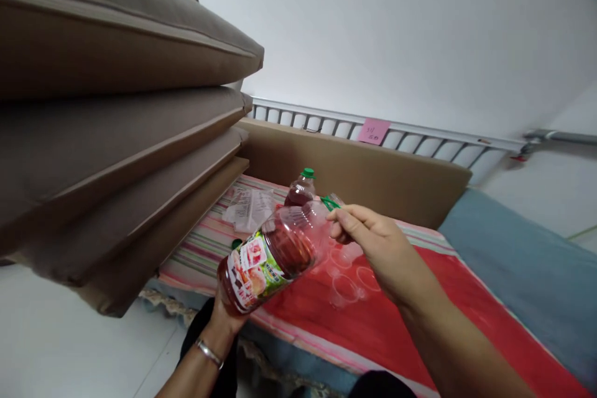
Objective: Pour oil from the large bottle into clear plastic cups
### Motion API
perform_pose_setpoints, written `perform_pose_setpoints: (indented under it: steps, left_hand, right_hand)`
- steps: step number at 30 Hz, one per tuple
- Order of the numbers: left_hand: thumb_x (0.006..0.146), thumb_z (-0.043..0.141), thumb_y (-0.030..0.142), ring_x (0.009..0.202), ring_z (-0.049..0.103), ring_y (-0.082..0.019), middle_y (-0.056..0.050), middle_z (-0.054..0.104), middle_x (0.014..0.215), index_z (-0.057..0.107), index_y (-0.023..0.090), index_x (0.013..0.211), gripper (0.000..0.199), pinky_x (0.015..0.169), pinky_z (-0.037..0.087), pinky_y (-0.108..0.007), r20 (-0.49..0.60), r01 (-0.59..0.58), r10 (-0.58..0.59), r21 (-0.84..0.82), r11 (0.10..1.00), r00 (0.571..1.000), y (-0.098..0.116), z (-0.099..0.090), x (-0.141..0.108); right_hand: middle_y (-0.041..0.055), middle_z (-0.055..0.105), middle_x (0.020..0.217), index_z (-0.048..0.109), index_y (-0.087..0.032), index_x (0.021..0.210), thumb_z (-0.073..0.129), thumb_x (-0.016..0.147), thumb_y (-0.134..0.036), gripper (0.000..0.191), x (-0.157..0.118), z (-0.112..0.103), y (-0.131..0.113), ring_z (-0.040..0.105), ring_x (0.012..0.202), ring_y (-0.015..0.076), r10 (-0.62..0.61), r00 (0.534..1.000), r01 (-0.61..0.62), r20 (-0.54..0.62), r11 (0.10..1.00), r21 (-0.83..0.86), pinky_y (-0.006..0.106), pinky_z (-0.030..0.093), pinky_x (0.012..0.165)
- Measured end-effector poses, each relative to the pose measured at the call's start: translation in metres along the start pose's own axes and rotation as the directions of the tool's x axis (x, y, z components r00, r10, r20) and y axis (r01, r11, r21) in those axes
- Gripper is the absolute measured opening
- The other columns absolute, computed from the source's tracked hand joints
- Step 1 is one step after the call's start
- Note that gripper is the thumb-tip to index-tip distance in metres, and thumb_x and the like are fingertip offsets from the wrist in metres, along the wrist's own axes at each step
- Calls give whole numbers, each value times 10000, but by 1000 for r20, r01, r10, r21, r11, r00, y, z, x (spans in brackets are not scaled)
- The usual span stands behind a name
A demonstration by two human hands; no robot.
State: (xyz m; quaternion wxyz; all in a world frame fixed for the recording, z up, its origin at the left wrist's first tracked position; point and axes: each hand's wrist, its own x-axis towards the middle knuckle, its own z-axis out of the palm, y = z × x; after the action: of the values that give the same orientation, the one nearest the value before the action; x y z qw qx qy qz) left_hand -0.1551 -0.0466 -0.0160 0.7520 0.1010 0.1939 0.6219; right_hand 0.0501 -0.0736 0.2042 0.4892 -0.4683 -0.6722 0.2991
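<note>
A large clear bottle (254,273) with a fruit label and reddish-brown drink lies tilted, its neck up to the right. My left hand (228,316), with a silver bracelet on the wrist, is wrapped round its base. At the neck, my right hand (357,224) pinches the green ring handle (330,203). Behind stands a second bottle (301,191) with a green cap, upright. Clear plastic cups (344,289) are on the red cloth (392,323) beyond the held bottle. A green cap (237,243) lies left of the bottle.
Tall brown cushions (121,130) are stacked at the left. A clear plastic wrapper (252,208) lies on the striped cloth (198,255). Behind are a brown board (373,180), a white radiator (420,143) and a pink note (374,131). Blue-grey fabric (522,261) covers the right side.
</note>
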Motion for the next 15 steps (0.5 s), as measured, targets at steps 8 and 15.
perform_pose_setpoints:
  steps: [8, 15]
  left_hand:
    - [813, 323, 784, 1221, 557, -298, -23, 709, 1176, 688, 305, 1107, 670, 1006, 390, -520, -5, 106, -106, 71, 992, 994, -6, -21, 9]
    - [728, 504, 778, 1342, 448, -294, -22, 680, 1235, 700, 317, 1081, 613, 1110, 312, -522, 194, 212, -216, 40, 976, 957, -33, -6, 1]
  right_hand:
    - [-16, 478, 529, 487, -212, 499, 589, 839, -534, 480, 11, -4, -9, 442, 564, 124, -53, 997, 64, -53, 973, 222, 277, 387, 605]
    - [-62, 344, 491, 415, -222, 497, 729, 750, -496, 487, 42, -5, -34, 352, 483, 94, -107, 994, 92, 4, 873, 478, 260, 368, 527]
